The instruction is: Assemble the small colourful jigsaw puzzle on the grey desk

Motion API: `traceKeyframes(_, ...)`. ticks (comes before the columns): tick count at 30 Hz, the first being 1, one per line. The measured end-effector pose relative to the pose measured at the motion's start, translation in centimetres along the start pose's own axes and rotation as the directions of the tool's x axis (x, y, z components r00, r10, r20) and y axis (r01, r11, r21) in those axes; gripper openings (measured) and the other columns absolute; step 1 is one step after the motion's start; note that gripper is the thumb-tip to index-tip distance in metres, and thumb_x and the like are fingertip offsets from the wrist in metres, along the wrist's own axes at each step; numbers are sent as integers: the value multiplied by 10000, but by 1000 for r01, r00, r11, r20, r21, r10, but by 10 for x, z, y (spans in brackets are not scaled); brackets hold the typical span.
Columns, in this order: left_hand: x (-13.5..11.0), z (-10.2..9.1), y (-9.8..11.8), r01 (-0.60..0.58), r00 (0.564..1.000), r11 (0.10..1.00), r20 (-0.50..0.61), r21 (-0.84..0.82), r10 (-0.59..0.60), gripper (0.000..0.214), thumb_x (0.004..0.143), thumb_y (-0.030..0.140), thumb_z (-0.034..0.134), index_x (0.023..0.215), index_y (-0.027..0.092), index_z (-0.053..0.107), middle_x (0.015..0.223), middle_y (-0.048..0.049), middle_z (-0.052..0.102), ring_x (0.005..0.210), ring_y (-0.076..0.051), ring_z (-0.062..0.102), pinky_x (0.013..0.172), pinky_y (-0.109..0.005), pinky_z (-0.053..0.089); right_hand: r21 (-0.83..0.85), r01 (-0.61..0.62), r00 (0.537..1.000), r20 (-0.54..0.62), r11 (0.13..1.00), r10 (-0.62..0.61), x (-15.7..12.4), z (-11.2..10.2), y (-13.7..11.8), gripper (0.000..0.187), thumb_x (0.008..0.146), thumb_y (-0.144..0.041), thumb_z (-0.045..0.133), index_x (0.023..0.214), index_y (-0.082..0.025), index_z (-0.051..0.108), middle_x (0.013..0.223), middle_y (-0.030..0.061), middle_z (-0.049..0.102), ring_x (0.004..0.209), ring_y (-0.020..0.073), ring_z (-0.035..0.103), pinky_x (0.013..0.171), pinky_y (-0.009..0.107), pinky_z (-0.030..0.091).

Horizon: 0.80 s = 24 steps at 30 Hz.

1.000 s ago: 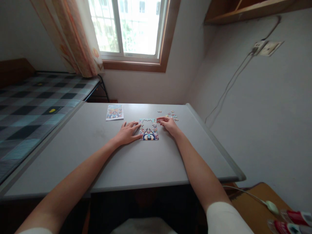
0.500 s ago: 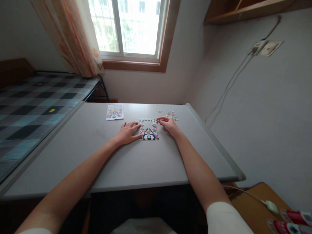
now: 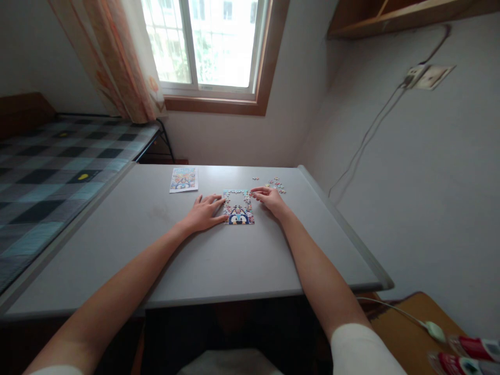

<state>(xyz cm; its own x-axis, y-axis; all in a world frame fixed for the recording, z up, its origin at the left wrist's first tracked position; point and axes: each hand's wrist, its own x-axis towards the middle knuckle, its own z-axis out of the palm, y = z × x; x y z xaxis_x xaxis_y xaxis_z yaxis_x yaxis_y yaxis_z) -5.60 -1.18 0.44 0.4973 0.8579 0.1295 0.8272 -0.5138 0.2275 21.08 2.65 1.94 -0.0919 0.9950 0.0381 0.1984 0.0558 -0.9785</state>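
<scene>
A partly assembled colourful jigsaw puzzle (image 3: 238, 211) lies on the grey table (image 3: 219, 255), its upper middle still an open gap. My left hand (image 3: 205, 211) rests flat on the table with fingers spread, touching the puzzle's left edge. My right hand (image 3: 269, 199) sits at the puzzle's upper right corner, thumb and fingers pinched together at the edge; whatever they hold is too small to make out. Several loose puzzle pieces (image 3: 275, 184) lie just beyond my right hand.
A printed reference picture (image 3: 184, 179) lies at the table's far left. A bed with a checked cover (image 3: 50, 166) runs along the left, a window (image 3: 203, 44) behind. A wall and cable (image 3: 363, 140) stand on the right; a wooden stool (image 3: 414, 323) with a white cable is lower right.
</scene>
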Motion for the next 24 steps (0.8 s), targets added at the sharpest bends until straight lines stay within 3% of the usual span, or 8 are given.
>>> traceKeyframes(15, 0, 0, 0, -8, 1000, 1000, -10, 2, 8, 672, 894, 655, 405, 1428, 248, 439, 1493, -96, 405, 1374, -303, 346, 1156, -549, 136, -50, 8, 1000, -2, 999, -9, 3, -1, 5, 277, 667, -241, 643, 911, -137, 722, 788, 62, 727, 688, 139, 599, 654, 258, 446)
traceKeyframes(19, -1, -1, 1, -1, 1000, 1000, -5, 1, 1, 667, 895, 645, 411, 1431, 249, 438, 1492, -95, 407, 1374, -303, 345, 1157, -550, 132, -215, 51, 998, -12, 975, -55, 5, 1, 12, 224, 698, -207, 660, 899, -134, 726, 746, 53, 716, 661, 141, 606, 646, 256, 456)
traceKeyframes(24, 0, 1, -1, -8, 1000, 1000, -12, -1, 8, 676, 887, 658, 413, 1430, 258, 440, 1489, -86, 411, 1366, -305, 357, 1158, -547, 131, -489, 151, 986, 19, 859, -163, 3, 5, 13, 44, 733, -180, 675, 738, -170, 717, 750, 46, 719, 689, 148, 622, 686, 259, 464)
